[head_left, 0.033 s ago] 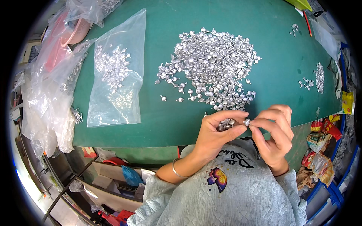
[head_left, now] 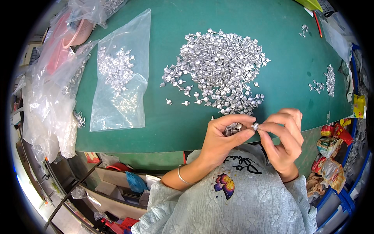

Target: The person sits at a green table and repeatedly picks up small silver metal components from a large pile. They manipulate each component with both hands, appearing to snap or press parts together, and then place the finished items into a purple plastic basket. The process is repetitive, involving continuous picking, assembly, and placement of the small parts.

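Note:
My left hand (head_left: 222, 138) is curled around several small silver metal pieces (head_left: 233, 129), each with a rounded head and a short stem. Just past its thumb and fingertips, my right hand (head_left: 283, 138) pinches a single metal piece (head_left: 255, 126) between thumb and forefinger. The two hands almost meet at that piece, over the near edge of the green table (head_left: 167, 136). Beyond them lies a large heap of the same pieces (head_left: 222, 66), with a few strays along its left and near sides.
Left of the heap, a clear plastic bag (head_left: 119, 107) lies flat with more pieces in it. Farther left are crumpled clear bags (head_left: 50, 105) and a pink basket (head_left: 80, 34). Small groups of pieces (head_left: 330, 80) and a red pen (head_left: 317, 24) lie at the right.

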Motion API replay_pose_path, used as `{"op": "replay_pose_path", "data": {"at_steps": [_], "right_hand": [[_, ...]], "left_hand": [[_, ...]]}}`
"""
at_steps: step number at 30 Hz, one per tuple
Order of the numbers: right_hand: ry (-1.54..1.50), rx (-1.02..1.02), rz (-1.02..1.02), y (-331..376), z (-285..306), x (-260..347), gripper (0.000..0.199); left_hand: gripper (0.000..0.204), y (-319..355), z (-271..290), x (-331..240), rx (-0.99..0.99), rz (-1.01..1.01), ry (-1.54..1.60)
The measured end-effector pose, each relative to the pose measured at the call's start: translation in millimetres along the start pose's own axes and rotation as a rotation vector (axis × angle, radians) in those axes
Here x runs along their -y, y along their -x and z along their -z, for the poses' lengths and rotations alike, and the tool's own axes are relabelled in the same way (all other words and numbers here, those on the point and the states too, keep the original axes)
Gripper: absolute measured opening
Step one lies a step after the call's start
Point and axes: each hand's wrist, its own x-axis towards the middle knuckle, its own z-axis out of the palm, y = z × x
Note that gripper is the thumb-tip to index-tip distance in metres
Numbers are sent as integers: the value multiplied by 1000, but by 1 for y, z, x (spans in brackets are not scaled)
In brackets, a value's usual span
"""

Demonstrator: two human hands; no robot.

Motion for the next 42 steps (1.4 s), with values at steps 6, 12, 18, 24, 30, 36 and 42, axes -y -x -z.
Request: {"op": "replay_pose_path", "data": {"at_steps": [6, 12, 18, 24, 30, 36, 42], "right_hand": [[-135, 42, -74, -1, 1, -1, 17], [-1085, 62, -594, 12, -10, -5, 5], [-1675, 110, -945, 23, -21, -12, 12], [-1818, 141, -1072, 21, -24, -13, 15], [-1859, 135, -1105, 20, -25, -14, 16], [-1891, 141, -1230, 17, -23, -11, 14], [-1904, 104, -1311, 17, -23, -9, 15]], "left_hand": [[18, 1, -3, -6, -28, -30, -101], [16, 0, -4, -4, 14, -187, -196], [14, 0, -3, 0, 0, -187, -213], [13, 2, -8, -3, -77, -147, -186], [14, 1, -6, -1, -61, -146, -180], [13, 1, -8, -3, -95, -124, -162], [12, -1, -8, -2, -91, -186, -165]]}}
